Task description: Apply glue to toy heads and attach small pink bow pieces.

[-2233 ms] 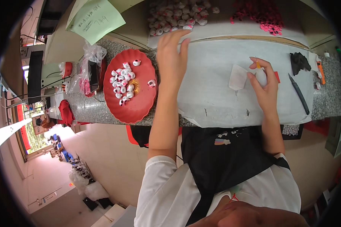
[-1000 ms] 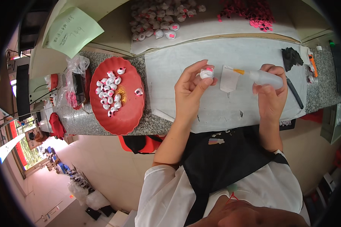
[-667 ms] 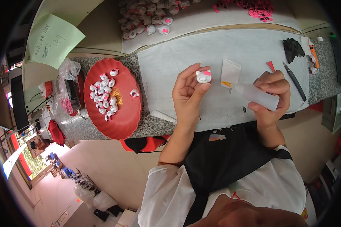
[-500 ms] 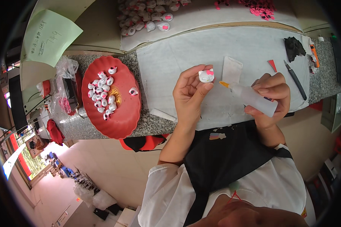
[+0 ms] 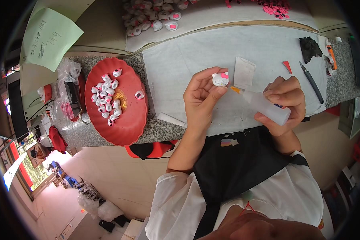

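Between the thumb and fingers of my left hand [image 5: 202,90] is a small white cat-head figurine [image 5: 220,79] with a pink bow, its face turned up. My right hand [image 5: 286,100] is wrapped round a translucent squeeze bottle [image 5: 266,106], tilted so that its yellow-orange nozzle [image 5: 236,90] points left at the figurine. The nozzle tip lies very near the figurine's lower right side; whether it touches, I cannot tell. Just beyond the nozzle, a folded white paper pad [image 5: 244,72] rests on the pale sheet [image 5: 180,72] covering the table.
At left, a red scalloped dish [image 5: 132,128] holds several small white-and-pink pieces. More white heads [image 5: 156,16] and pink pieces [image 5: 274,9] lie on a shelf at the back. To the right are a craft knife [image 5: 311,82], a red sliver [image 5: 287,67] and a crumpled black cloth [image 5: 310,49].
My left hand has shifted the figurine slightly right and up, turning it a little. The bottle has moved slightly left and down, so nozzle and figurine are closer.
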Demonstrator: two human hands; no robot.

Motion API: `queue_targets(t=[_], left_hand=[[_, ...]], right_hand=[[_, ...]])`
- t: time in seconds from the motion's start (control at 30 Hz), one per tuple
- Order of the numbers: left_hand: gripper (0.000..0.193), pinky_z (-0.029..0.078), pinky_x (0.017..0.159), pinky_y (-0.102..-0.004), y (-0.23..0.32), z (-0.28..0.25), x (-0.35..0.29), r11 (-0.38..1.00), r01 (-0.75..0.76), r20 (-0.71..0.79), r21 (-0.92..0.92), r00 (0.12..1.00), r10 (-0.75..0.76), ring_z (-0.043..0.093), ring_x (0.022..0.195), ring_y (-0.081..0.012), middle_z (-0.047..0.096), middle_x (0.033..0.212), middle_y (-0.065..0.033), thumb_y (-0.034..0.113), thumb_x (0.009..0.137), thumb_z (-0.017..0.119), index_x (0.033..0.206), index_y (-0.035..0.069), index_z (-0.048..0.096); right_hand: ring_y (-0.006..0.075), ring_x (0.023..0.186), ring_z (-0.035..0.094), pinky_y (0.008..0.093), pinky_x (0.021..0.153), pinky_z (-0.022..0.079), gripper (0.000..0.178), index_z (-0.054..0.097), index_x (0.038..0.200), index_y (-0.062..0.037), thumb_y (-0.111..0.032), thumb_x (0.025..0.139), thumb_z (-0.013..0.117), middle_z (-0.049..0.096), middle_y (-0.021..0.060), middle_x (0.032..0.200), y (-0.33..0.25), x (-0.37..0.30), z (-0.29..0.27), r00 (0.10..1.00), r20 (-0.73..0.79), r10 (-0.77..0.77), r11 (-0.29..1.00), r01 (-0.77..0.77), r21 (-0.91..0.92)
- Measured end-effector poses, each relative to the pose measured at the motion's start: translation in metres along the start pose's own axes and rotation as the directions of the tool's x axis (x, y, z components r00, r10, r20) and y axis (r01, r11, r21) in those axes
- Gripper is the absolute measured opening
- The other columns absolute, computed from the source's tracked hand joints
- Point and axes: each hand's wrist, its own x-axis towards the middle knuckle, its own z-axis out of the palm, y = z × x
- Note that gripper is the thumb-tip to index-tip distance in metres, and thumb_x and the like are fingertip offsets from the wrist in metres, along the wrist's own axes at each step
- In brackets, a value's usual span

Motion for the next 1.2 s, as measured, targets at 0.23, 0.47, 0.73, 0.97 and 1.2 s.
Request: queue_targets(t=[0.23, 0.47, 0.73, 0.97, 1.2], left_hand=[[0.035, 0.042, 0.077, -0.0273, 0.0016, 0.0008, 0.0001, 0.997, 0.027, 0.019, -0.075, 0.999, -0.025, 0.051, 0.089, -0.0164, 0.05, 0.1, -0.0148, -0.006, 0.069, 0.054, 0.102, -0.002, 0.043], [0.037, 0.042, 0.075, -0.0268, -0.0006, -0.0001, 0.0, 0.999, 0.036, 0.01, -0.04, 0.999, -0.036, 0.053, 0.085, -0.0168, 0.05, 0.1, -0.0159, -0.003, 0.069, 0.056, 0.103, -0.001, 0.043], [0.035, 0.042, 0.077, -0.0259, 0.002, 0.0001, -0.0001, 0.995, 0.057, 0.023, -0.084, 0.998, -0.055, 0.05, 0.09, -0.0161, 0.05, 0.098, -0.0123, -0.009, 0.068, 0.054, 0.101, -0.003, 0.043], [0.036, 0.043, 0.075, -0.0277, 0.0016, 0.0004, -0.0005, 0.998, 0.026, -0.014, -0.063, 1.0, -0.027, 0.052, 0.086, -0.0166, 0.051, 0.099, -0.015, -0.003, 0.069, 0.056, 0.102, -0.001, 0.043], [0.036, 0.043, 0.075, -0.0276, 0.0002, 0.0011, -0.0002, 1.0, 0.001, -0.012, -0.02, 1.0, -0.001, 0.053, 0.085, -0.017, 0.051, 0.099, -0.015, -0.004, 0.068, 0.056, 0.102, -0.001, 0.044]], right_hand=[[0.0125, 0.062, 0.045, 0.0222, 0.052, 0.037, 0.045, 0.049, 0.085, -0.0025, -0.002, 0.048, 0.075, 0.044, 0.0074, 0.081, 0.0019, -0.001, -0.0001, 0.999, -0.022, -0.047, 0.998, 0.046, -0.046], [0.0125, 0.062, 0.046, 0.022, 0.052, 0.037, 0.046, 0.049, 0.085, -0.0026, -0.001, 0.047, 0.075, 0.044, 0.0078, 0.081, 0.0007, 0.0004, 0.0008, 0.999, -0.027, -0.041, 0.999, 0.041, -0.004], [0.0126, 0.061, 0.045, 0.0221, 0.052, 0.038, 0.045, 0.049, 0.084, -0.0025, -0.001, 0.047, 0.075, 0.044, 0.0076, 0.081, 0.0025, 0.0015, 0.0013, 0.998, -0.028, -0.053, 0.998, 0.053, -0.026], [0.0125, 0.061, 0.045, 0.0222, 0.051, 0.038, 0.045, 0.049, 0.084, -0.0024, -0.001, 0.047, 0.075, 0.044, 0.0076, 0.08, 0.0023, 0.0004, 0.0001, 0.999, -0.032, -0.035, 0.999, 0.034, -0.036], [0.0119, 0.06, 0.044, 0.022, 0.052, 0.038, 0.044, 0.049, 0.085, -0.0022, 0.0, 0.048, 0.074, 0.043, 0.0073, 0.081, -0.0001, 0.0, 0.0006, 1.0, -0.008, -0.003, 1.0, 0.003, -0.012]])
